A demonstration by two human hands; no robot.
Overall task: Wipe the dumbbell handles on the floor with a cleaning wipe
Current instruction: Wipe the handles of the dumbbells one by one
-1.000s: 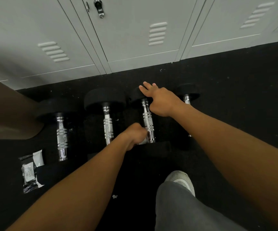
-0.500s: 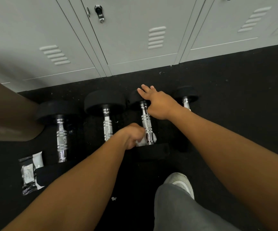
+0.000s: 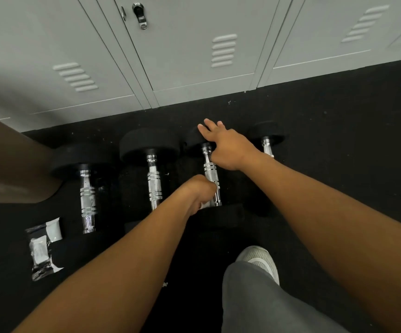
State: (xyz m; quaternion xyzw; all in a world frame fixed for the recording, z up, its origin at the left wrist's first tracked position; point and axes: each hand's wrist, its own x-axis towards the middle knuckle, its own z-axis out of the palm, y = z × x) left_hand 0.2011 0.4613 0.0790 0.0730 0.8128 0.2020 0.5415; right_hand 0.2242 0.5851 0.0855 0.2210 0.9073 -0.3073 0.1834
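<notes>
Our left hand (image 3: 200,192) was curled round a white cleaning wipe (image 3: 204,205), pressing it against the near end of the third dumbbell's chrome handle (image 3: 211,175), while our right hand (image 3: 225,146) lay with fingers extended over that dumbbell's far black head (image 3: 193,140), steadying it on the floor (image 3: 338,140). To do this step well, we judged that the wipe should wrap fully round the bar and travel its whole length, with a twist of the wrist to reach the knurled grooves and the underside, and that the right hand should keep pressing down so the weight would not roll. We counted four dumbbells in a row before the grey lockers (image 3: 194,56): the leftmost dumbbell (image 3: 87,200), the second dumbbell (image 3: 153,181), the one in hand, and the rightmost dumbbell (image 3: 266,140), largely hidden behind our right forearm. One wipe was in use, one torn wipe packet (image 3: 42,248) lay at the left, and one grey shoe (image 3: 260,260) showed below.
</notes>
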